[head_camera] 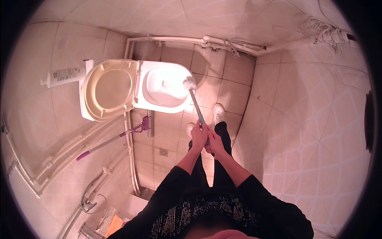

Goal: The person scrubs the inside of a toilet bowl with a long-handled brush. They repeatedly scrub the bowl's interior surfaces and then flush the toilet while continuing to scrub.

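Observation:
My left hand [199, 136] and my right hand [215, 142] are both closed around the blue-grey handle of a toilet brush [195, 103], one close beside the other. The brush's white bristle head lies at the front rim of a white toilet bowl [176, 107], on its inner side or on the rim; glare hides the exact contact. The toilet's yellowish seat [89, 92] and its lid are raised towards the cistern. A white bottle [67, 76] bearing writing lies or stands by the cistern, at the left.
A purple and grey mop [112, 139] leans left of the toilet. White pipes [170, 38] run along the walls, with coiled cable [326, 33] at upper right. A drain [163, 152] is set in the tiled floor. A shower mixer [86, 204] and a rack [92, 230] are at lower left.

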The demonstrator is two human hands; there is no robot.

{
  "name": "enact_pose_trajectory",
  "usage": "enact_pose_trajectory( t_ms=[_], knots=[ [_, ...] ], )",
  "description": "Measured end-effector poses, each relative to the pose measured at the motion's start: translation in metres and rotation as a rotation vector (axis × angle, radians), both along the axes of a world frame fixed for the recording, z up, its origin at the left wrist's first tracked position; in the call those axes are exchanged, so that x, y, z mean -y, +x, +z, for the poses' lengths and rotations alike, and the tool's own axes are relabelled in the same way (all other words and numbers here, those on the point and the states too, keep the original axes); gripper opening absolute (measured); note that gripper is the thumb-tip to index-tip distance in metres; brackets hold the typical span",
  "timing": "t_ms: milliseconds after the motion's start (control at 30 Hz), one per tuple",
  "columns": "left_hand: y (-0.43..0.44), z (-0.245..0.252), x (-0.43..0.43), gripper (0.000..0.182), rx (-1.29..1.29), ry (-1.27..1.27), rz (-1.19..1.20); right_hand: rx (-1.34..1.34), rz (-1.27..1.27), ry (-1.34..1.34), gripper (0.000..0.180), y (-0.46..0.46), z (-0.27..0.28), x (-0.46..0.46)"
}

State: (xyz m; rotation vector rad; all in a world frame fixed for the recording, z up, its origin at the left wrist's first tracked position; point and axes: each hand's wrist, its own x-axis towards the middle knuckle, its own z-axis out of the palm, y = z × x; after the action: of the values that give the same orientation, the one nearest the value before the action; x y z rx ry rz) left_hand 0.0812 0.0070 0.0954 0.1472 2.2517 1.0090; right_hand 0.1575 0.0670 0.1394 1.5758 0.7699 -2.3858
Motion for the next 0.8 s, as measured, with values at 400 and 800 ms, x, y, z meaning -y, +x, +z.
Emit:
enact_pose_trajectory(
  t_ms=[400, 800],
  knots=[
    [-0.136, -0.086, -0.111, 0.037, 0.024, -0.101, 0.044, -0.18, 0.146, -0.046, 0.037, -0.12, -0.086, -0.133],
    [0.02, -0.054, -0.047, 0.042, 0.179, -0.179, -0.081, 0.085, 0.026, -0.114, 0.033, 0.024, -0.044, -0.062]
  ],
)
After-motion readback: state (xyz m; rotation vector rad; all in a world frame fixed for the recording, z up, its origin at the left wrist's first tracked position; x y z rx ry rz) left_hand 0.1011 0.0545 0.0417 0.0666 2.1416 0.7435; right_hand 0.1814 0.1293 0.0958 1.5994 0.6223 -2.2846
